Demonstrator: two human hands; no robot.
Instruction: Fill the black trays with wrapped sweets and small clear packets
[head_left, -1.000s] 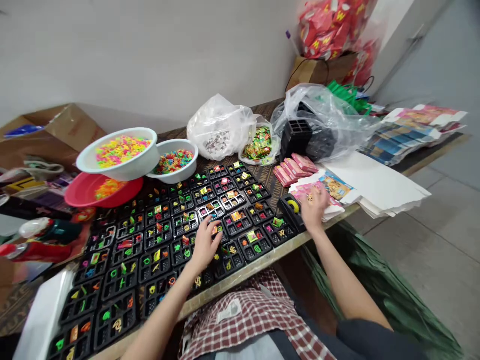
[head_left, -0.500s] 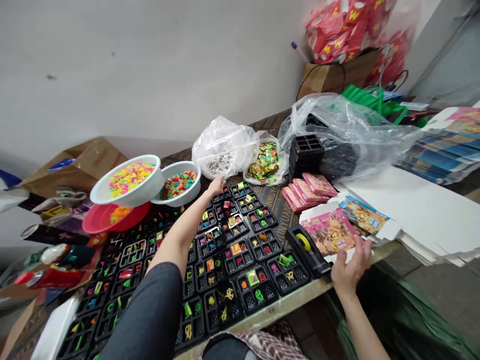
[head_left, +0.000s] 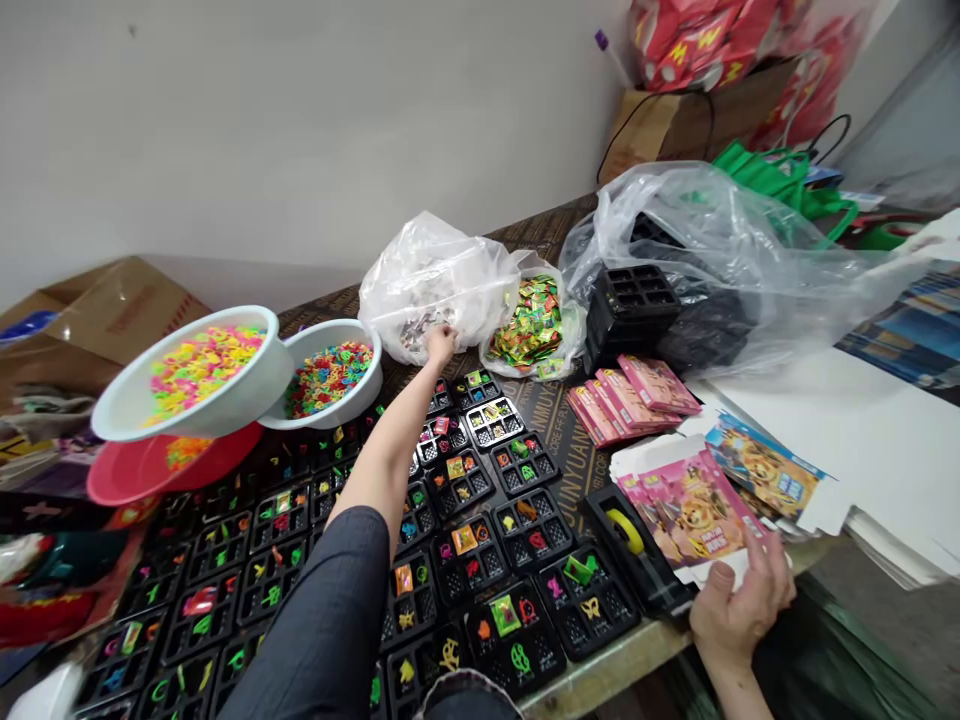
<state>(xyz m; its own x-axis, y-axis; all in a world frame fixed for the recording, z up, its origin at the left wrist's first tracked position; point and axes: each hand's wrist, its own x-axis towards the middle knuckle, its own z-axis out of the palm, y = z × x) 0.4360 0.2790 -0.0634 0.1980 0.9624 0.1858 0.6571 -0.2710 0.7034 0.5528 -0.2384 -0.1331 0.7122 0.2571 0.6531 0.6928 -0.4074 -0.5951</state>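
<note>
My left hand [head_left: 441,345] reaches over the black compartment trays [head_left: 581,610] and rests against a transparent plastic bag [head_left: 427,290] of small grey pieces. Its fingers are bunched at the bag, and whether they pinch anything is hidden. My right hand [head_left: 739,605] sits at the table's near edge, gripping the edge of a pink printed card sheet [head_left: 690,510]. Beside that hand lies a black tape dispenser with a yellow roll [head_left: 626,535]. The trays hold small colourful pieces in their compartments.
Two white bowls [head_left: 187,425] [head_left: 334,418] of coloured pieces sit over a red basin [head_left: 142,470] at left. A bag of green foil packets [head_left: 532,325], pink boxes [head_left: 626,400], and a plastic-wrapped black tray stack [head_left: 630,305] stand behind. White card sheets [head_left: 847,450] lie at right.
My left hand has moved forward from the trays to the plastic bag. My right hand has come back to the near edge and holds the pink sheet. The view has turned slightly.
</note>
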